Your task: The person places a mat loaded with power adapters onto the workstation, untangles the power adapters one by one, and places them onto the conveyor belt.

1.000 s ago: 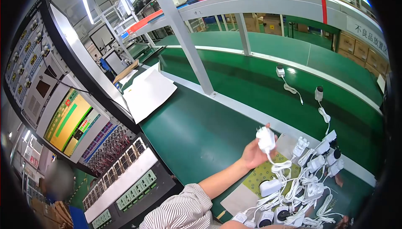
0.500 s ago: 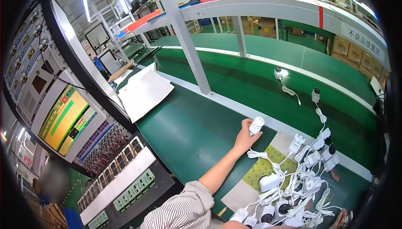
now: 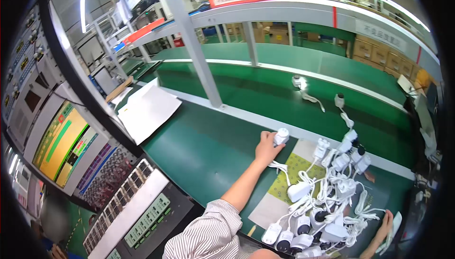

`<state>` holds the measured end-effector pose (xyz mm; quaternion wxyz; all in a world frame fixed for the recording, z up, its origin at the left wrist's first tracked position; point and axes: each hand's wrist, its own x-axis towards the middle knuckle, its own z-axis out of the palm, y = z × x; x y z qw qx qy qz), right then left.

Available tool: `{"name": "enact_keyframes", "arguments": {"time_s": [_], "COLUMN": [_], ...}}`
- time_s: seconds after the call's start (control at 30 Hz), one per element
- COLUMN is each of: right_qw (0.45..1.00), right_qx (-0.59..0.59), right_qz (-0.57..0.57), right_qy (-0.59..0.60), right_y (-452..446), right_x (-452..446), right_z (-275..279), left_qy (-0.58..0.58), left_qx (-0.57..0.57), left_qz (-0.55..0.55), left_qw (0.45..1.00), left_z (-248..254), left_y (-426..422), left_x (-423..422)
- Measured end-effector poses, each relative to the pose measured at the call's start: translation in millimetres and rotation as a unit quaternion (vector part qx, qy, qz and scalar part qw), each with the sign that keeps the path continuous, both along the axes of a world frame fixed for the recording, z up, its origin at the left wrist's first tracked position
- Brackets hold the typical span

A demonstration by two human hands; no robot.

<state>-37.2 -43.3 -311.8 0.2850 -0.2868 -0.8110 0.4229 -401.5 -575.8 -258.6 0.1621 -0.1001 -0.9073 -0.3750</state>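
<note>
My left hand (image 3: 266,151) is closed around a white power adapter (image 3: 281,136) above the green bench, near the metal rail. A white cord (image 3: 278,165) hangs below the hand. At the lower right, my right hand (image 3: 385,227) has its fingers against a white flat object (image 3: 394,228), whose kind I cannot make out. Between the hands lies a heap of white adapters (image 3: 345,188) with bundled white cords, some showing black round parts. One adapter (image 3: 298,191) rests on a yellow-green patterned sheet (image 3: 295,166) at the heap's left side.
Two corded adapters (image 3: 339,100) lie on the green belt beyond the rail. A grey post (image 3: 199,62) rises from the rail. White sheets (image 3: 149,109) lie at the left. A test rack with a screen (image 3: 61,145) and a socket row (image 3: 121,197) stands beside the bench.
The whole view has shifted, with the scene moving left. My left hand still holds the adapter at about the same place over the bench. My right hand has come further into view with the white object.
</note>
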Motion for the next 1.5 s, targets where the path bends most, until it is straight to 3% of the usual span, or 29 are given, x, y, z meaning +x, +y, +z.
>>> {"name": "enact_keyframes", "arguments": {"time_s": [0.13, 0.27, 0.33, 0.4, 0.6, 0.73, 0.83, 0.9, 0.93, 0.97, 1.0, 1.07, 1.13, 1.17, 1.2, 1.5], "right_qw": [0.996, 0.997, 0.994, 0.994, 0.991, 0.979, 0.981, 0.986, 0.981, 0.977, 0.979, 0.979, 0.979, 0.978, 0.976, 0.980], "right_qx": [-0.058, -0.042, -0.030, -0.032, 0.083, 0.162, 0.141, 0.070, 0.126, 0.170, 0.084, 0.146, 0.144, 0.143, 0.156, 0.119], "right_qz": [-0.051, -0.029, -0.037, -0.048, -0.093, -0.105, -0.131, -0.142, -0.144, -0.128, -0.182, -0.143, -0.144, -0.147, -0.148, -0.149], "right_qy": [0.038, 0.065, 0.103, 0.089, 0.054, 0.056, 0.037, 0.055, 0.035, 0.024, 0.024, 0.020, 0.026, 0.028, 0.043, 0.049], "right_y": [-4, -10, -11, -8, -40, -48, -61, -79, -71, -74, -80, -77, -80, -79, -81, -80], "right_x": [-4, -6, -10, -9, -20, -20, -22, -26, -26, -23, -27, -22, -19, -20, -20, -20], "right_z": [-5, -4, -10, -12, 6, 6, 16, 30, 14, 22, 22, 30, 36, 34, 35, 39], "left_qy": [-0.057, -0.002, 0.074, 0.071, 0.001, 0.038, 0.113, 0.059, 0.065, -0.001, 0.073, 0.135, 0.100, 0.179, 0.113, 0.211], "left_qx": [-0.021, -0.087, -0.048, -0.028, -0.036, -0.045, -0.053, -0.095, -0.085, -0.059, -0.023, -0.031, -0.016, -0.014, -0.103, -0.055], "left_qz": [0.015, 0.026, 0.027, 0.007, -0.056, -0.022, -0.030, -0.018, -0.019, -0.048, -0.042, -0.072, -0.102, -0.100, -0.110, -0.065], "left_qw": [0.998, 0.996, 0.996, 0.997, 0.998, 0.998, 0.992, 0.994, 0.994, 0.997, 0.996, 0.988, 0.990, 0.979, 0.982, 0.974], "left_z": [10, 11, 2, 1, 10, 4, -9, -13, 14, 19, -14, -57, -66, -72, -22, -12], "left_y": [0, -7, -13, -13, -4, -6, -19, -33, -26, -28, -37, -52, -47, -45, -36, -28], "left_x": [1, 2, -3, -1, 6, 1, -13, -29, -9, -10, -29, -66, -77, -83, -42, -30]}}
